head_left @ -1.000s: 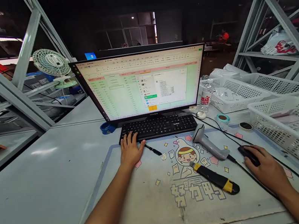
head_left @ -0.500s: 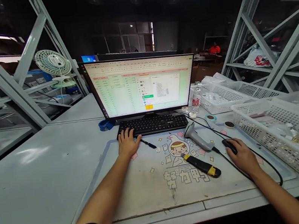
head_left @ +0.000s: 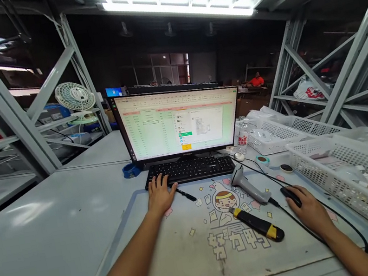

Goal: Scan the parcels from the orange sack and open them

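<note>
My left hand lies with spread fingers over the left end of the black keyboard, fingertips on its keys. A black pen rests just right of that thumb. My right hand is curved over a black computer mouse on the right side of the printed desk mat. Between the hands lie a grey barcode scanner with its cable and a black and yellow utility knife. Behind the keyboard the monitor shows a spreadsheet with a chat window over it.
White plastic baskets with packaged goods line the right side. A plastic bottle stands beside the monitor, and a blue tape roll sits at its left. A fan is beyond the metal frame post. Red-clothed people are in the background.
My view has tilted upward, so the desk sits lower in the picture and more overhead light shows. Both hands stay in place on the keyboard and the mouse.
</note>
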Available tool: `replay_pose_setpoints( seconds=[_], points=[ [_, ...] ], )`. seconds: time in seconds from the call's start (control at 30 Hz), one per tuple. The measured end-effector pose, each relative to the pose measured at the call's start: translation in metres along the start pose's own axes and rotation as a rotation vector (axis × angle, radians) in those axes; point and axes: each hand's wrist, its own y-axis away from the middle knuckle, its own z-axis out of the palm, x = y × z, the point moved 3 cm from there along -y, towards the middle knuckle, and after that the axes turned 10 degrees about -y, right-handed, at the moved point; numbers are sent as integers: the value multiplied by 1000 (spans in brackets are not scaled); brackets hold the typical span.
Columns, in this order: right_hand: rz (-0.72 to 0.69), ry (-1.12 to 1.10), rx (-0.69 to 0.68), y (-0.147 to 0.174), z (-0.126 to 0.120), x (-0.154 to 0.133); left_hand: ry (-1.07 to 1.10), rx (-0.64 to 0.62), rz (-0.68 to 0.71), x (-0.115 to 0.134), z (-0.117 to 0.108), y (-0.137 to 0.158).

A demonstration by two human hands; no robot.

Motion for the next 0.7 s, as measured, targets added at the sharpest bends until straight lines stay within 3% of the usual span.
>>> replay_pose_setpoints(
  seconds=[0.47, 0.7],
  points=[
    [25, 19, -44, 2, -6, -1, -27, -53, -5, 1, -1, 1],
    [8, 21, -23, 2, -5, 1, -21, -22, -11, 2, -1, 2]
  ],
)
